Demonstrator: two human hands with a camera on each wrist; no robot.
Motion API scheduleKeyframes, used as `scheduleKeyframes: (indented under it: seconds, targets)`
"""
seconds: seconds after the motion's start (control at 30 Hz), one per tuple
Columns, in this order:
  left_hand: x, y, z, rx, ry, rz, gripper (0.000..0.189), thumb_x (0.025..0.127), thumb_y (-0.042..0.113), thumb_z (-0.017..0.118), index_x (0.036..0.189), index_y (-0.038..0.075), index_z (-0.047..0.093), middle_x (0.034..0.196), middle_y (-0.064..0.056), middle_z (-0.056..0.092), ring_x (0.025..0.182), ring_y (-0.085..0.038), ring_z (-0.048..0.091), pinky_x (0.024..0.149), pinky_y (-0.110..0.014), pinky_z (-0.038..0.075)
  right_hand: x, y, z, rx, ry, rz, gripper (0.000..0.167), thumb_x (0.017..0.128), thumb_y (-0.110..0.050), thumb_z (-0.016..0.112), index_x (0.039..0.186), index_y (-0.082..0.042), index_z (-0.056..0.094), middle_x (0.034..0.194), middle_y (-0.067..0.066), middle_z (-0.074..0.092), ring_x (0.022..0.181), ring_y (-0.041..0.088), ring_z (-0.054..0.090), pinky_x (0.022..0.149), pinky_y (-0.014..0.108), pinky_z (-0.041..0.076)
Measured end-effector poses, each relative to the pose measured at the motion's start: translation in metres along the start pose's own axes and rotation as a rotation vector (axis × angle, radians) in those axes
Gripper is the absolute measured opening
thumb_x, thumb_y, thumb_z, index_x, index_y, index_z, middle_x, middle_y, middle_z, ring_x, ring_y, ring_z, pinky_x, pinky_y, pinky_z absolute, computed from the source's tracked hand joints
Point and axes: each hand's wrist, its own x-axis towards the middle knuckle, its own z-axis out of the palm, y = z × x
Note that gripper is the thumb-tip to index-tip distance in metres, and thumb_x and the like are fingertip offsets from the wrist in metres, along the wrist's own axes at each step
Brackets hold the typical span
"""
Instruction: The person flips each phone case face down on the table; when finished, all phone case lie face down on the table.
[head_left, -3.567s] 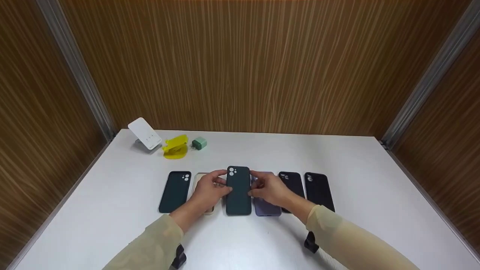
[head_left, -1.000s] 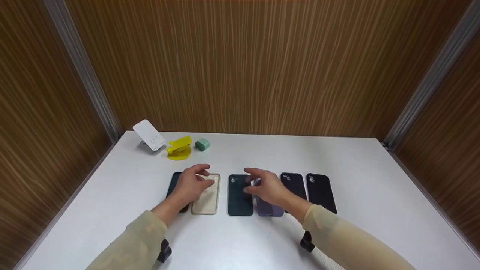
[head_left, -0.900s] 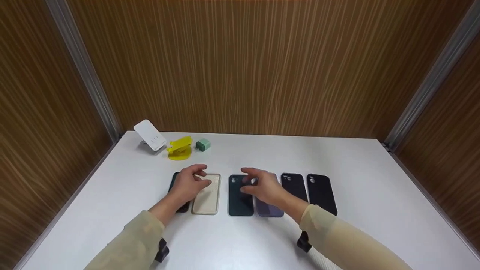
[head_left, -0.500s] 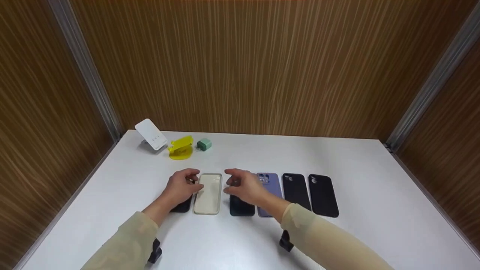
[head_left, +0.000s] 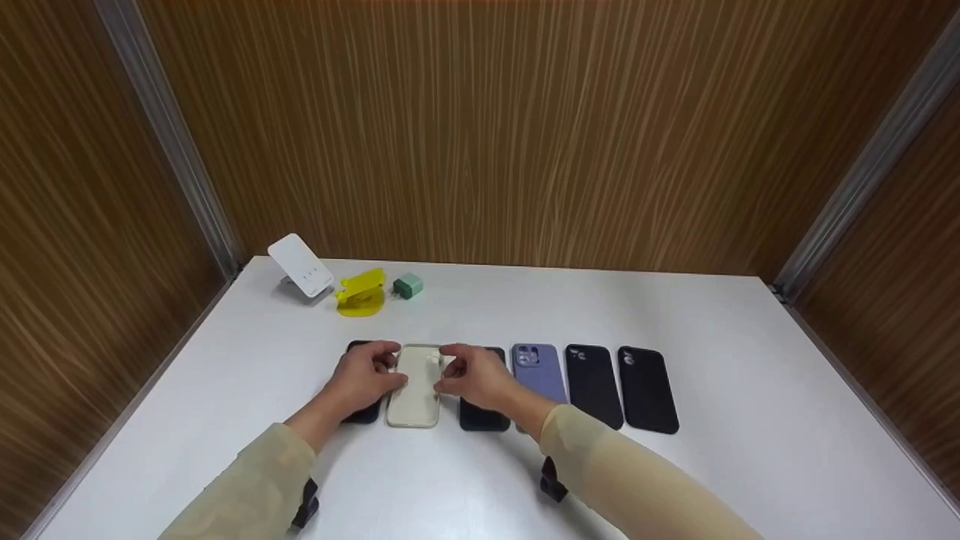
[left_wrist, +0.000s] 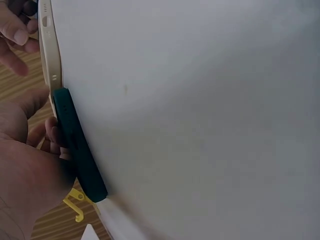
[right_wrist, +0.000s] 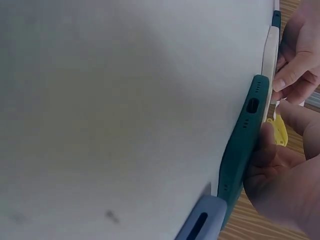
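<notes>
A cream phone case lies flat on the white table with both hands around it. At its left side is my left hand, thumb over the edge and fingers loosely bent. My right hand comes from the other side, thumb and forefinger close to the right edge. Whether the fingers press on the case is too fine to tell. Under the left hand a dark green phone case is partly hidden. Another green case sits beneath the right hand, largely covered in the head view.
To the right lie a purple phone case and two black ones, one inner and one outer. Towards the back left stand a white phone stand, a yellow stand and a green charger plug.
Earlier, both hands held up a dark green case; it now lies on the table. Both hands have since moved left, and the right one has closed in on the cream case.
</notes>
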Motion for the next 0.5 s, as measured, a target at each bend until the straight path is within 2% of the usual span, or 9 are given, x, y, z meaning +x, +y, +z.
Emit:
scheduleKeyframes:
  seconds: [0.3, 0.5]
  targets:
    - [-0.0008, -0.0011, -0.0008, 0.021, -0.009, 0.060, 0.053, 0.093, 0.009, 0.081, 0.143, 0.001, 0.063, 0.114, -0.007, 0.065, 0.096, -0.020, 0.056, 0.087, -0.035, 0.048, 0.0015, 0.0004, 0.0010, -0.076, -0.028, 0.029, 0.064, 0.089, -0.020, 0.088, 0.146, -0.005, 0.062, 0.101, -0.001, 0.069, 0.089, 0.013, 0.060, 0.086, 0.034, 0.054]
    - [-0.0033, -0.0009, 0.0003, 0.069, -0.011, 0.059, 0.055, 0.092, 0.009, 0.082, 0.143, 0.002, 0.063, 0.116, -0.006, 0.065, 0.096, -0.020, 0.056, 0.088, -0.036, 0.049, 0.0018, 0.0002, 0.0026, -0.090, -0.040, 0.044, 0.065, 0.088, -0.021, 0.090, 0.146, -0.007, 0.063, 0.106, 0.000, 0.069, 0.093, 0.014, 0.059, 0.090, 0.035, 0.053]
